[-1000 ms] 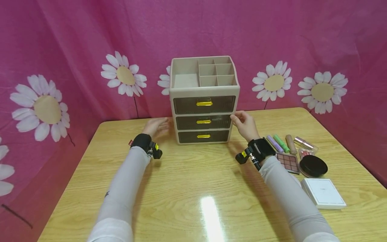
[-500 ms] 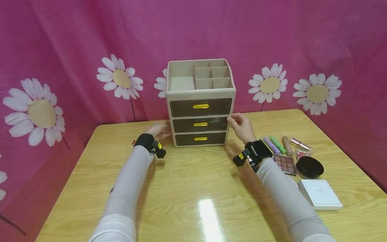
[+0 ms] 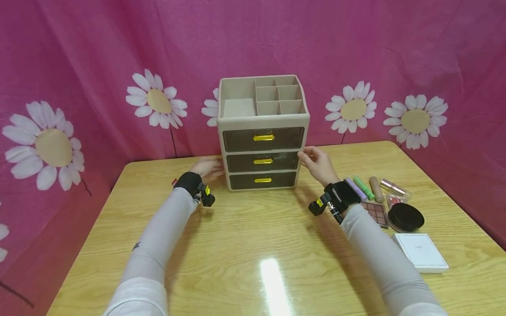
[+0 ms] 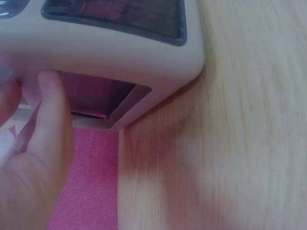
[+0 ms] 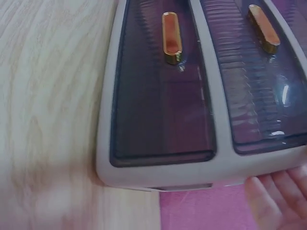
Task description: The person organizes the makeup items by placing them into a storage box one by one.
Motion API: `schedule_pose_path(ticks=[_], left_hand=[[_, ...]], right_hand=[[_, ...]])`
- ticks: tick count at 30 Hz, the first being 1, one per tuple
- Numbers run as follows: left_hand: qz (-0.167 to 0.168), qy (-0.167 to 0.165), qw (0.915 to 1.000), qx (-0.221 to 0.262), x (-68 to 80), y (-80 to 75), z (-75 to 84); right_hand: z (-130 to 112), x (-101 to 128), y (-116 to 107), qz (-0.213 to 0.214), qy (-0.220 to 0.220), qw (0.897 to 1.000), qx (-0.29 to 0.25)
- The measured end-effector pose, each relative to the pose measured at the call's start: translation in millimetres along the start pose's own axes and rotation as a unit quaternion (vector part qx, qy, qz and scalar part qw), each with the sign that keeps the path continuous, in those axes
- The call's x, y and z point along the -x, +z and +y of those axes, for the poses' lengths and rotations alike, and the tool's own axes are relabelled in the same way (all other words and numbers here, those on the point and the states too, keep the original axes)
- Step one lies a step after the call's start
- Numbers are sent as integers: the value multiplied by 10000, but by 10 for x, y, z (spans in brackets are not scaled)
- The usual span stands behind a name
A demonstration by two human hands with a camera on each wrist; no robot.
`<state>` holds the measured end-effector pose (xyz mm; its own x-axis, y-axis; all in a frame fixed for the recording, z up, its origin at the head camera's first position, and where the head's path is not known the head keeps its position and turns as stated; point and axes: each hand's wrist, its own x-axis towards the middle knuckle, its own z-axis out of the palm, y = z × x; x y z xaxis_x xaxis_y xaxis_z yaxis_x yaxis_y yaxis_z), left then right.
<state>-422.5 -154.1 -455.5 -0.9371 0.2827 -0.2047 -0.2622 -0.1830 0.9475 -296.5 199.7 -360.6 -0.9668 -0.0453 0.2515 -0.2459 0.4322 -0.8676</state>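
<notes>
A beige drawer organizer (image 3: 262, 120) stands upright against the pink curtain, with three dark translucent drawers and open compartments on top. All its drawers are closed. My left hand (image 3: 207, 167) is at its left side; the left wrist view shows fairly straight fingers (image 4: 50, 110) touching the frame beside an opening in the side wall. On the other side my right hand (image 3: 319, 167) holds the right edge, its thumb at the front near the middle drawer and the other fingers along the side. Part of the left fingertips is hidden behind the organizer in the head view.
At the right lie a purple tube (image 3: 356, 188), a green tube (image 3: 364, 188), a brown tube (image 3: 376, 189), a lipstick tube (image 3: 395, 188), an eyeshadow palette (image 3: 375, 213), a round black compact (image 3: 406, 217) and a white box (image 3: 421, 251). The wooden table (image 3: 237, 237) ends at the curtain.
My left hand has moved right, from a small gap to contact with the organizer's side. The right hand stays at the right edge. The head view has shifted slightly.
</notes>
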Motion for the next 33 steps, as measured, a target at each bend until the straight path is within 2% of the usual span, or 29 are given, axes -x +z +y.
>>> schedule_pose_path(ticks=[1,4,6,7,8,9,10,11,12,14,16,17,18,20,22,24,25,29,32,33], left_hand=[[40,-37,10000,-16,119,82,62],[92,2,9999,-49,136,109,81],[-97,88,9999,81,109,72,76],[-82,79,9999,49,131,92,96],[-17,72,9999,-68,80,73,86],[13,44,9998,-172,93,90,101],[53,-26,9998,-207,213,174,164],[77,-49,9997,-222,202,172,163],[93,-56,9996,-258,185,162,152],[-162,70,9998,-84,4,18,41],[-225,74,9997,48,-74,-52,-15],[-294,149,9995,33,-205,-141,-86],[-438,232,9987,86,-258,-189,-120],[-122,91,9998,-115,-182,-103,-73],[28,20,9998,-218,-142,-59,-41],[63,48,9997,-223,-220,-119,-85],[199,-3,9994,-292,-255,-135,-106],[-40,107,9999,-82,-618,-435,-345],[-14,57,9999,-104,-709,-485,-409],[48,48,9999,-147,-666,-443,-385]], right_hand=[[-11,3,-17,-75,12,9999,114],[-68,21,-58,-134,-42,9990,431],[-125,46,-61,148,-192,9987,453],[-161,59,-56,405,-316,9979,392],[-202,72,-46,721,-465,9958,314],[-250,86,-32,1065,-665,9918,254],[-302,101,-14,1417,-910,9855,225],[-362,114,6,1743,-1192,9771,252],[-424,126,30,2009,-1483,9678,317],[-554,148,81,2289,-2086,9491,565],[-682,171,135,2262,-2687,9319,905],[-741,181,160,2177,-2950,9237,1108],[-793,188,186,2049,-3194,9161,1295],[-887,191,236,1750,-3602,9013,1654],[-953,177,286,1481,-3869,8873,2028],[-999,154,340,1245,-4017,8779,2290],[-1017,143,367,1141,-4051,8751,2389],[-1044,105,463,850,-4026,8695,2732],[-1038,79,518,737,-3909,8696,2924],[-1034,69,533,716,-3878,8700,2960]])
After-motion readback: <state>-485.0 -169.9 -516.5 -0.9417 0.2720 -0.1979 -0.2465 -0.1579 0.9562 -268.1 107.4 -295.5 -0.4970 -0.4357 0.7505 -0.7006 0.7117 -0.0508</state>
